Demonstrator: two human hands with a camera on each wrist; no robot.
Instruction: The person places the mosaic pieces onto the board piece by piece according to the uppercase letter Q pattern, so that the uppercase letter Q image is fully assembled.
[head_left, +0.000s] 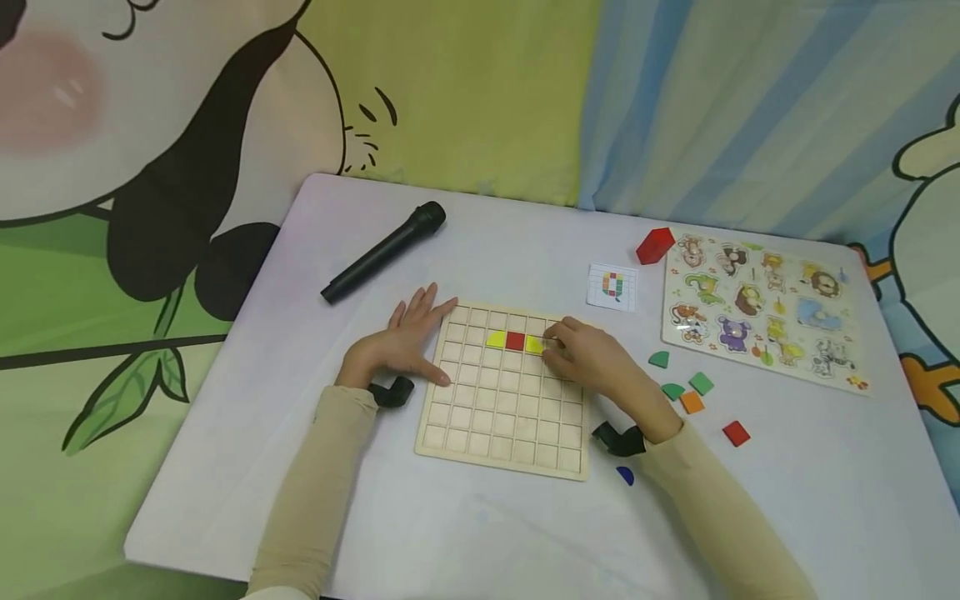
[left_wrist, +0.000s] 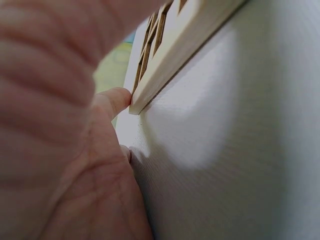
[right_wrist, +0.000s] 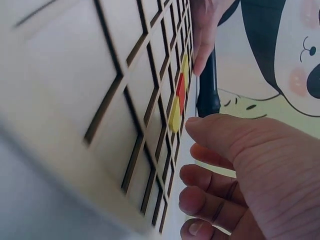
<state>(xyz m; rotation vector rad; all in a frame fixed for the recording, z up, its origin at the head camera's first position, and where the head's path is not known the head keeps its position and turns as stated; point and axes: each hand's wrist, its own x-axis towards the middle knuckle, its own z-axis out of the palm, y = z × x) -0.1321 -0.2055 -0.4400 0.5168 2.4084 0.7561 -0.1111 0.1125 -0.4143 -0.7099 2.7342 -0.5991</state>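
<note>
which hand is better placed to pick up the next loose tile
Likely the right hand: it is nearer the orange tile and loose red tile, while the left hand touches the left side of the grid board.

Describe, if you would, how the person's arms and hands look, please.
The left sleeve and right sleeve are long and plain beige. A black, bent fitting shows at each wrist. The left hand and right hand are ungloved.
</note>
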